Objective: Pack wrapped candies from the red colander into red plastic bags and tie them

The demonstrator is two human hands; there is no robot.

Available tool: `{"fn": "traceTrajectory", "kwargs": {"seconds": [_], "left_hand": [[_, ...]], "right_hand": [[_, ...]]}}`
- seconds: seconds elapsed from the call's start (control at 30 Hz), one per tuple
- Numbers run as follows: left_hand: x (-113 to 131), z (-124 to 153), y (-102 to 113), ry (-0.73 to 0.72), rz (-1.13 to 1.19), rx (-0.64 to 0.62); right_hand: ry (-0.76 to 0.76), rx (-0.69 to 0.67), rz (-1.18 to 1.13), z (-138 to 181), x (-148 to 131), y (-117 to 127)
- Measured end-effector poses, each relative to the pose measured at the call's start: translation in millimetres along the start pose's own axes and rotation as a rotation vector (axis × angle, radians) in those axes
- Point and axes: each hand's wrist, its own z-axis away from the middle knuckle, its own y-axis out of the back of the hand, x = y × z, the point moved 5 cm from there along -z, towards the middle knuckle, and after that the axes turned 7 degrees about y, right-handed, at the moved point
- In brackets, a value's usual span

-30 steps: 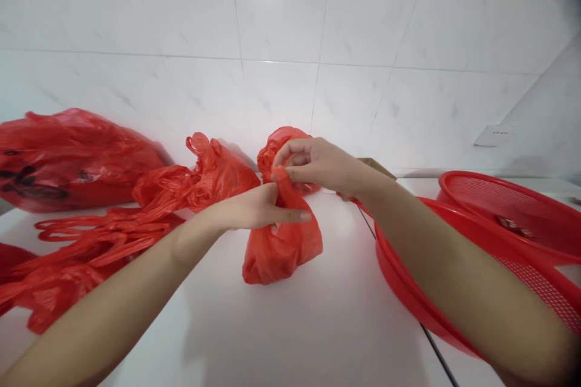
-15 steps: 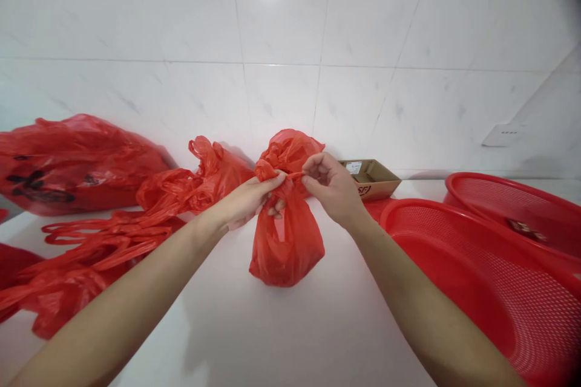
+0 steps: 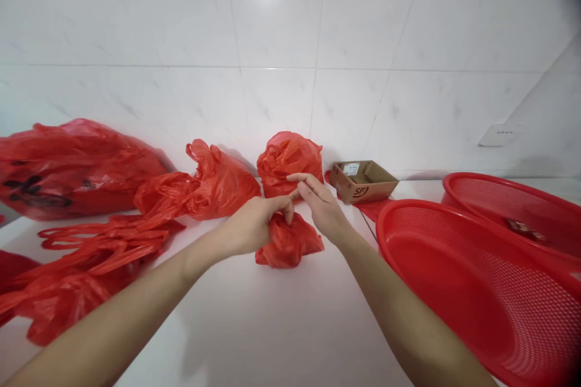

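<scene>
A small red plastic bag (image 3: 288, 242) rests on the white table in front of me, its top bunched and lower than the hands. My left hand (image 3: 258, 224) is at the bag's upper left, its fingers curled down onto the gathered plastic. Just right of it, my right hand (image 3: 323, 205) has its fingers stretched out towards the left, close to the left fingertips, with nothing visible in it. The bag's handles are hidden behind the fingers. Directly behind stands another filled red plastic bag (image 3: 290, 157) by the wall.
Filled red bags (image 3: 222, 187) and loose red bags (image 3: 113, 248) lie to the left, with a large red bag (image 3: 77, 169) behind. An open cardboard box (image 3: 363, 184) stands back right, beside a red plastic basket (image 3: 449, 272) and a second basket (image 3: 508, 193).
The bag has gone from hanging taut and tall between both hands to sitting low and crumpled on the table. Both hands have moved down, and the right fingers have straightened from a pinch.
</scene>
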Motion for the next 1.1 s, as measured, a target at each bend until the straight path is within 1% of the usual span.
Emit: {"fn": "traceTrajectory", "kwargs": {"seconds": [0.07, 0.2, 0.3, 0.37, 0.43, 0.5, 0.57, 0.67, 0.7, 0.77, 0.87, 0.93, 1.03, 1.1], "left_hand": [[3, 2, -3, -0.016, -0.137, 0.098], [7, 2, 0, -0.047, -0.276, 0.272], [1, 0, 3, -0.068, -0.321, 0.391], [-2, 1, 4, -0.103, -0.303, 0.461], [-4, 1, 3, -0.108, -0.236, 0.477], [-5, 2, 3, -0.068, -0.143, 0.437], [-5, 4, 3, -0.031, -0.064, 0.371], [-5, 8, 0, -0.004, -0.013, 0.244], [-8, 10, -2, 0.015, -0.005, 0.209], [-15, 13, -5, 0.066, -0.006, 0.175], [-30, 17, -10, 0.117, -0.009, 0.198], [-45, 17, -14, 0.151, 0.025, 0.229], [-71, 20, -23, 0.213, 0.181, 0.275], [-89, 27, -29, 0.251, 0.299, 0.334]], "right_hand": [[-0.028, -0.02, -0.007, 4, 6, -3], [-0.022, -0.07, -0.064, 14, 10, -9], [-0.118, -0.115, -0.146, 22, 14, -13], [-0.173, -0.161, -0.178, 25, 16, -15], [-0.189, -0.215, -0.206, 27, 16, -17], [-0.182, -0.224, -0.23, 28, 17, -15], [-0.135, -0.151, -0.179, 26, 18, -9], [-0.024, 0.035, -0.004, 24, 20, 5], [-0.006, 0.081, 0.041, 24, 22, 9], [-0.033, 0.16, 0.058, 24, 33, 16], [-0.137, 0.242, -0.012, 25, 58, 27], [-0.189, 0.29, -0.036, 27, 77, 37], [-0.248, 0.384, -0.045, 31, 103, 56], [-0.287, 0.47, -0.051, 35, 115, 70]]}}
